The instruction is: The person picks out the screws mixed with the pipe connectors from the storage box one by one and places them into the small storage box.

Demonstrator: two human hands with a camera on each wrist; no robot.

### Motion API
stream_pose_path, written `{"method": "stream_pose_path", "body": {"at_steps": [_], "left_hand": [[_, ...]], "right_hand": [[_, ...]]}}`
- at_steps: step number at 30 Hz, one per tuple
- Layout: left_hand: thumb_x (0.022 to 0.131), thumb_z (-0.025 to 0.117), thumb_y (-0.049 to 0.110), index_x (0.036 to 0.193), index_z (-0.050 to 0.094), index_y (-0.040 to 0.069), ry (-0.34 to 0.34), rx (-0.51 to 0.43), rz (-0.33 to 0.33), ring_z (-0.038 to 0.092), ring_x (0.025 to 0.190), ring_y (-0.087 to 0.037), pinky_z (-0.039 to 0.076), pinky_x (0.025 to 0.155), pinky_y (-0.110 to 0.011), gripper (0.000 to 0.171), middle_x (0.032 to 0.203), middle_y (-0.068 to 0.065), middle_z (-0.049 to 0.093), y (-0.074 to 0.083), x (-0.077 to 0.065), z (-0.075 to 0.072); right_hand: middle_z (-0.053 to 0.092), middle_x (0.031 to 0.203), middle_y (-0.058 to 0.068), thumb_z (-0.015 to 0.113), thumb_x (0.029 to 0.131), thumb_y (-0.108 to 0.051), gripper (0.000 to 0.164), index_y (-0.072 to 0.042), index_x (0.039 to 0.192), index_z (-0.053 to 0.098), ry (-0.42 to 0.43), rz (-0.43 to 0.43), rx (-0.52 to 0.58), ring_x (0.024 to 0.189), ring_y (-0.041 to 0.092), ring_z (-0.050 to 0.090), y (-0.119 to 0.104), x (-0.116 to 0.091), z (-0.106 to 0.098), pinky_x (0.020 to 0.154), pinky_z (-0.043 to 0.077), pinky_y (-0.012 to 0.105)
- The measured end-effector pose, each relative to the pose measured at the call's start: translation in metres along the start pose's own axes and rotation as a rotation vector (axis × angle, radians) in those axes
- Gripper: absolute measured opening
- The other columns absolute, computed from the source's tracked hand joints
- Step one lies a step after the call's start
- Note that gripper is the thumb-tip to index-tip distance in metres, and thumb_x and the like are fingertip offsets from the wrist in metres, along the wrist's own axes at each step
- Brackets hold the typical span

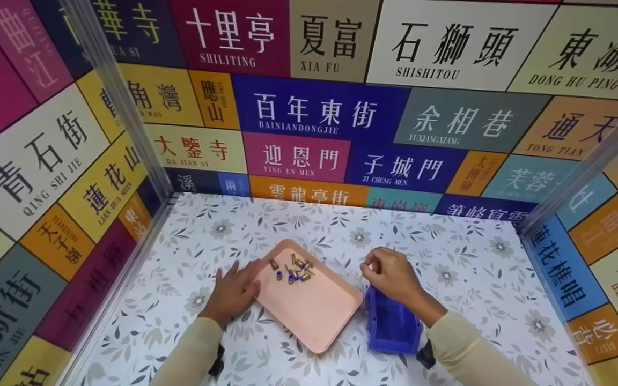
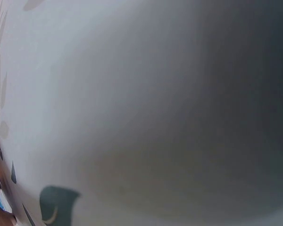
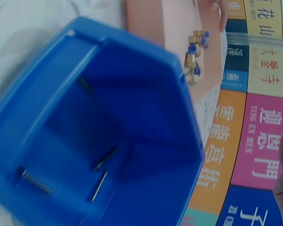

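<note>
My left hand (image 1: 234, 289) rests at the left rim of a pink tray (image 1: 309, 316), its fingers spread and touching the edge. Brass fittings (image 1: 298, 271) with blue ends lie heaped in the tray's far part, among several thin metal pieces. Over the far end of a blue plastic bin (image 1: 395, 327), my right hand (image 1: 392, 273) hovers with fingers curled, thumb and forefinger close together. Whether a small piece sits between those fingertips is too small to tell. Inside the bin, the right wrist view shows a spring (image 3: 37, 182) and a thin metal pin (image 3: 99, 186).
White flower-patterned cloth (image 1: 480, 305) covers the table. Panels with street names (image 1: 319, 110) enclose it at the back and both sides. The left wrist view is mostly blurred cloth (image 2: 108, 103). Tray and bin stand close side by side.
</note>
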State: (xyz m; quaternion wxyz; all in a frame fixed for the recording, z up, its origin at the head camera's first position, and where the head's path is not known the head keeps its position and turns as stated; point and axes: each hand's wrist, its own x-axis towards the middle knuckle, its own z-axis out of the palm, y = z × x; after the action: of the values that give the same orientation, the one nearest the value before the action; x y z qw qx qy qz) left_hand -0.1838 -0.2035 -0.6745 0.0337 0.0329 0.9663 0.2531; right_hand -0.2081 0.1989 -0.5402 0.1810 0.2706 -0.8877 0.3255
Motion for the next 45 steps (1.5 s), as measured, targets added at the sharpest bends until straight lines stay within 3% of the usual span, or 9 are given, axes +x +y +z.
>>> {"method": "stream_pose_path", "body": {"at_steps": [5,14,19,35,45], "left_hand": [[0.105,0.037,0.056,0.161,0.021,0.046,-0.003,0.012,0.003,0.017,0.159,-0.032,-0.003,0.125,-0.066,0.059,0.166,0.015,0.031,0.001,-0.001,-0.003],[0.106,0.036,0.055,0.162,0.022,0.044,-0.003,0.058,0.025,0.019,0.159,-0.034,0.001,0.124,-0.068,0.058,0.165,0.013,0.035,0.002,0.001,-0.003],[0.105,0.037,0.055,0.161,0.021,0.045,-0.014,0.056,0.003,0.017,0.159,-0.033,-0.001,0.124,-0.068,0.059,0.166,0.014,0.033,0.003,0.002,-0.002],[0.105,0.037,0.056,0.161,0.021,0.045,-0.017,0.026,-0.015,0.015,0.16,-0.032,-0.004,0.125,-0.066,0.06,0.166,0.016,0.032,0.003,0.001,-0.002],[0.105,0.039,0.054,0.161,0.023,0.044,0.001,0.037,0.023,0.02,0.158,-0.034,0.0,0.124,-0.069,0.059,0.165,0.015,0.034,0.0,0.001,-0.002]], "right_hand": [[0.052,0.065,-0.011,0.08,0.081,-0.009,0.017,-0.016,0.078,0.065,0.044,-0.021,-0.01,0.057,-0.002,0.044,0.01,-0.013,-0.01,0.052,0.041,0.022],[0.052,0.068,-0.011,0.081,0.08,-0.008,0.018,-0.017,0.078,0.065,0.027,0.001,-0.037,0.06,-0.002,0.045,0.019,-0.028,-0.021,0.054,0.042,0.022],[0.052,0.067,-0.011,0.082,0.078,-0.009,0.021,-0.017,0.077,0.063,0.029,-0.02,-0.062,0.06,-0.001,0.044,0.025,-0.032,-0.021,0.053,0.04,0.021],[0.052,0.067,-0.011,0.083,0.077,-0.008,0.023,-0.017,0.076,0.062,0.024,-0.03,-0.063,0.06,-0.003,0.043,0.027,-0.035,-0.023,0.053,0.04,0.021],[0.052,0.068,-0.01,0.083,0.078,-0.007,0.021,-0.016,0.078,0.064,0.026,-0.051,-0.058,0.059,-0.004,0.042,0.029,-0.036,-0.025,0.052,0.039,0.021]]}}
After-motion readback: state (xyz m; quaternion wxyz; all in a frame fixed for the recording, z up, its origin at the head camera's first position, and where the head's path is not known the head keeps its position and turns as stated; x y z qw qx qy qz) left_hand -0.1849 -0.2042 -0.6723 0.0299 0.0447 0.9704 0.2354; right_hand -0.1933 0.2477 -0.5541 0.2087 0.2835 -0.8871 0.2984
